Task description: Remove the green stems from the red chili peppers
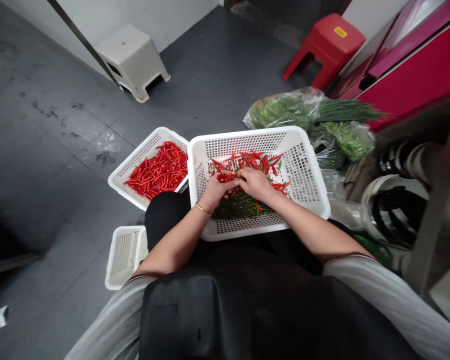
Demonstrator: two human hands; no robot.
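Note:
A white plastic basket [247, 134] rests across my lap, with red chili peppers [260, 161] toward its far side and a heap of green chili stems [240, 206] at its near side. Over the heap, my left hand [216, 191] is closed around red chili peppers that show between its fingers. My right hand [254, 182] meets it, thumb and fingers pinched together at the left hand's fingertips. What the right fingers grip is too small to make out. Left of the basket, a second white basket [117, 177] holds a pile of stemless-looking red chili peppers [159, 170].
A smaller white basket [112, 260] stands on the floor at lower left. Bagged green vegetables [285, 111] lie beyond the lap basket. Farther off are a white stool [129, 50] and a red stool [332, 40]. At right, a shelf holds dark-and-white round containers [397, 210].

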